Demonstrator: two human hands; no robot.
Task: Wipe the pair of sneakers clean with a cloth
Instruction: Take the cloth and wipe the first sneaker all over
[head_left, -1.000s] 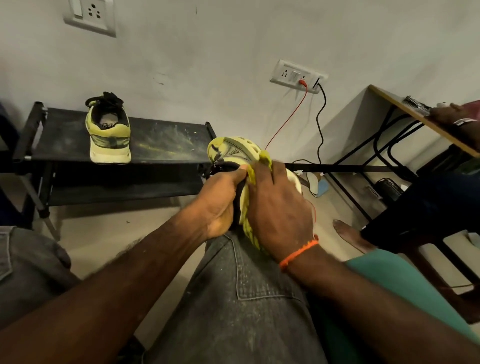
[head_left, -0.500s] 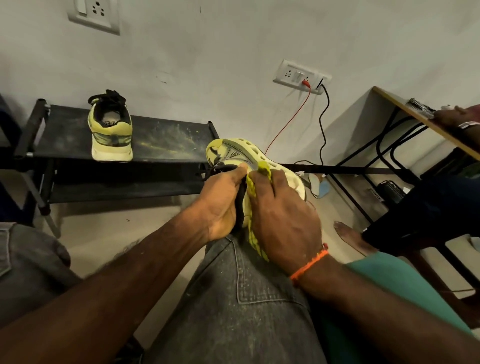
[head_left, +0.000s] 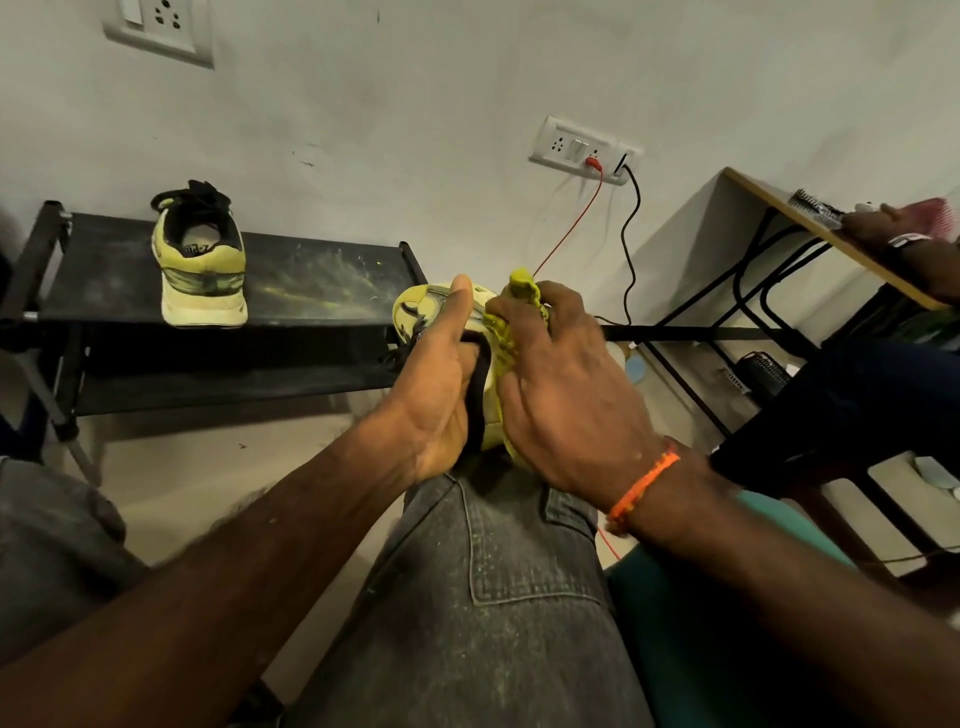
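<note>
Since the frame half a second before, I saw the right hand (head_left: 566, 395) slide up the sneaker (head_left: 415, 312) toward its toe, so the yellow cloth (head_left: 522, 291) now poked out above the fingers where earlier it trailed down by the wrist. The left thumb had also stretched further up along the sole.

In the head view, the sneaker sat at the centre of the frame, propped on my knee in grey jeans (head_left: 498, 597), sole tipped toward the left. My left hand (head_left: 441, 395) gripped it from the left side, thumb laid straight along the sole and the palm wrapped against the black collar; the other fingers were hidden behind the shoe. My right hand pressed the cloth against the shoe's right side, fingers curled over the cloth and clutching it. An orange thread band (head_left: 641, 486) circled that wrist.

The second sneaker (head_left: 200, 275) stood upright in the upper left of the frame, heel toward me, on a dusty black rack (head_left: 322, 291). On the wall at upper right, a socket plate (head_left: 584, 150) carried a red wire and a black cable. At the right edge, another person's hand (head_left: 904, 244) rested on a wooden desk (head_left: 810, 228).
</note>
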